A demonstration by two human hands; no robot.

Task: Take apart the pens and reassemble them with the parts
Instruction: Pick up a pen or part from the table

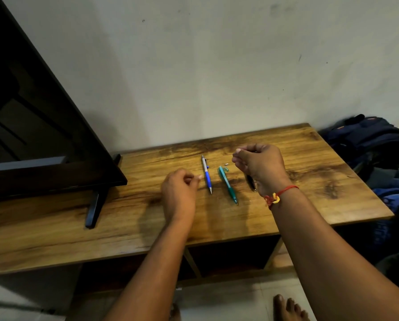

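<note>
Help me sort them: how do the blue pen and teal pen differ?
The blue pen is grey above, blue below; the teal pen is teal throughout. Loose bits lie by the teal pen's top, none by the blue pen's. Both lie flat, tips pointing nearward.

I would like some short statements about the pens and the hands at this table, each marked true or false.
1. The blue pen lies on the table between the two hands. True.
2. The left hand grips the teal pen. False: the teal pen lies on the table, apart from the left hand.
3. The right hand pinches a thin rod in its fingers. True.
4. The right wrist is bare. False: it wears a red thread band.
5. A small white piece lies near the teal pen's far end. True.
</note>
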